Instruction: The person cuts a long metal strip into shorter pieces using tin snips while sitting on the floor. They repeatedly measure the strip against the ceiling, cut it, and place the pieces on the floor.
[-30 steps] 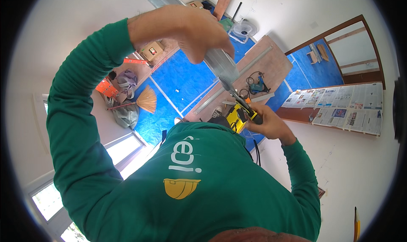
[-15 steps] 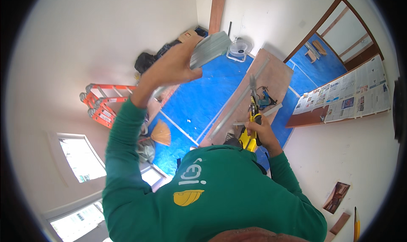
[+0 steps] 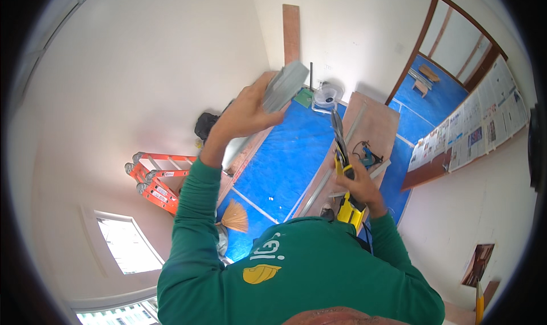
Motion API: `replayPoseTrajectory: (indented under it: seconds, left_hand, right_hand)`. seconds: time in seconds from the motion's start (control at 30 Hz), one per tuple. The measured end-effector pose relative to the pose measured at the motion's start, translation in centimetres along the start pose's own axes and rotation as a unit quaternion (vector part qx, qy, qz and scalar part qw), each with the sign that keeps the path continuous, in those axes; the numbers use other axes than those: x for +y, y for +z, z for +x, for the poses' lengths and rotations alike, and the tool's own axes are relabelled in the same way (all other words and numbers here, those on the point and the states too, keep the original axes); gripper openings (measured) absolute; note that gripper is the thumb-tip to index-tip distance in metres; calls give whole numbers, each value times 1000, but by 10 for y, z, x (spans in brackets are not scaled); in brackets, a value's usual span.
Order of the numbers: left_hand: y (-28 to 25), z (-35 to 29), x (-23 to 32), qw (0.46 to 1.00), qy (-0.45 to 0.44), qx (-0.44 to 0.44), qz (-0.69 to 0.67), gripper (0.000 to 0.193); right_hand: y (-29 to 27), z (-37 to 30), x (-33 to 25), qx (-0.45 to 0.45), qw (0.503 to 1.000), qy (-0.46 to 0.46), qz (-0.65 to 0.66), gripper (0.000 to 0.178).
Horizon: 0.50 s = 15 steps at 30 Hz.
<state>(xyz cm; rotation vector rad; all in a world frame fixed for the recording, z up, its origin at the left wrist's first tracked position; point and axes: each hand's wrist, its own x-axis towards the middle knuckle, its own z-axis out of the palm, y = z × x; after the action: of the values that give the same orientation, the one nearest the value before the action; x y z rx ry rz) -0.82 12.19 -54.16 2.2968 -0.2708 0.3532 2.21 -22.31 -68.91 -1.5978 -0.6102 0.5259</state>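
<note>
My left hand (image 3: 246, 113) is raised and closed around a grey metal channel (image 3: 286, 86). Its near end slants down behind my wrist, while the far end sticks out past my fingers. In my right hand (image 3: 361, 184), lower and nearer my body, is a pair of tin snips (image 3: 339, 140) with yellow and black handles. The blades point up and away from me, apart from the channel. Beneath the snips lies a plywood board (image 3: 379, 115) with a blue-green power tool (image 3: 370, 155) and a long metal strip on it.
An orange folding ladder (image 3: 159, 180) stands at left, near a straw broom (image 3: 233, 217). A round fan (image 3: 327, 97) sits by the far wall. Something yellow (image 3: 349, 210) is close to my body. A newspaper-covered panel (image 3: 476, 123) juts from the right; blue sheeting (image 3: 273, 154) covers the floor.
My view has shifted, so the room sits lower and further right. Both hands still hold the same things; the snips now point more steeply upward, with the blades showing longer.
</note>
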Motion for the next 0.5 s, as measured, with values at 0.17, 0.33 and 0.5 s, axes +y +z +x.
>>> replayPoseTrajectory:
  seconds: [0.17, 0.33, 0.5]
  left_hand:
    - [4, -6, 10, 988, -16, -130, 80, 91]
    - [10, -13, 15, 983, -17, -156, 100, 93]
    - [9, -15, 15, 983, -25, -163, 81, 94]
  right_hand:
    - [-23, 5, -25, -54, 997, -13, -58, 73]
    - [-14, 5, -29, -74, 995, 7, -65, 72]
    - [-2, 6, -27, -72, 996, 17, -48, 71]
